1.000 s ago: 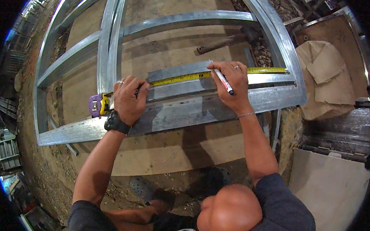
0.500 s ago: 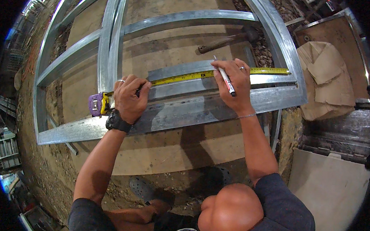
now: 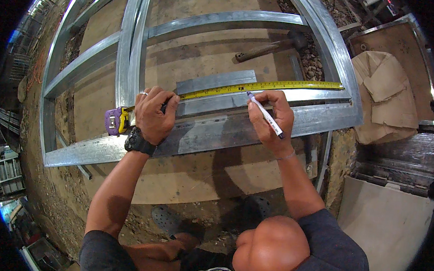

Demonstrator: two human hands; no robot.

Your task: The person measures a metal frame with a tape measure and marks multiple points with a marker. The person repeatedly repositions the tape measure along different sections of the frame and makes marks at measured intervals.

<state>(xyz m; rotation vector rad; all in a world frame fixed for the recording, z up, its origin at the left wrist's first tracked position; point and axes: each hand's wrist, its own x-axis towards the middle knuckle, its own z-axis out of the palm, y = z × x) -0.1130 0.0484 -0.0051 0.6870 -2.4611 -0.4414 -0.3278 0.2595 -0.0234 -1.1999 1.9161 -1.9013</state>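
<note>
A yellow tape measure blade (image 3: 278, 85) stretches along a metal bar of the galvanized frame (image 3: 321, 109), its far end near the frame's right corner. My left hand (image 3: 154, 113) is closed on the blade near its purple and yellow case (image 3: 115, 121), pressing it against the metal. In my right hand (image 3: 275, 120) a white marker (image 3: 266, 114) is gripped, its dark tip at the bar just below the blade. A short flat metal piece (image 3: 217, 81) lies beyond the tape, partly behind it.
A hammer (image 3: 260, 51) lies inside the frame on brown board. At the right are a folded brown paper sack (image 3: 385, 95), a shallow metal-edged tray (image 3: 401, 44) and a pale panel (image 3: 384, 227). My shoes stand on the ground close to the frame.
My right hand has come down off the tape toward me, and the marker's tip now points at the bar below the blade. The left hand keeps its hold.
</note>
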